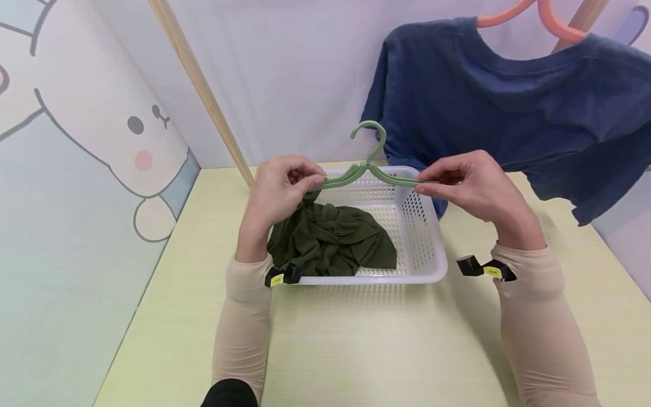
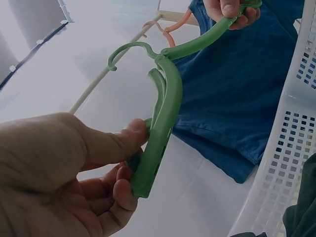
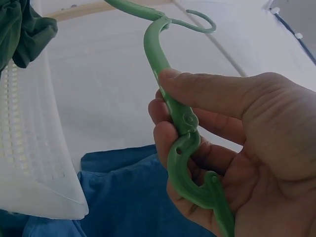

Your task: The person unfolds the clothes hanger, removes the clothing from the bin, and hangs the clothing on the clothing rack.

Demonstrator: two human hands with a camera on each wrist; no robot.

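The left hand (image 1: 282, 189) pinches one end of a green hanger (image 1: 369, 169), thumb pressed on the flat of the arm and the fingers curled beneath it. The right hand (image 1: 470, 183) grips the other end the same way, thumb on top and fingers wrapped under the notched tip. Between the two hands the hanger is held level in the air, hook pointing up and away from the person, just above the far rim of a white plastic basket (image 1: 424, 237).

The basket stands on the pale yellow tabletop (image 1: 356, 339), and inside it, bunched toward the left side, lies a dark olive garment (image 1: 330, 240). A fold of that cloth rises to the left hand, though I can't make out whether the fingers actually hold it.

Behind the basket and to the right hangs a navy blue T-shirt (image 1: 508, 107) on an orange hanger (image 1: 539, 17), its lower edge dropping behind the basket's far corner. A slanted wooden pole (image 1: 203, 90) rises on the left from the table's back edge, in front of a white backdrop, and a wall panel with a cartoon rabbit (image 1: 102, 113) runs along the left.
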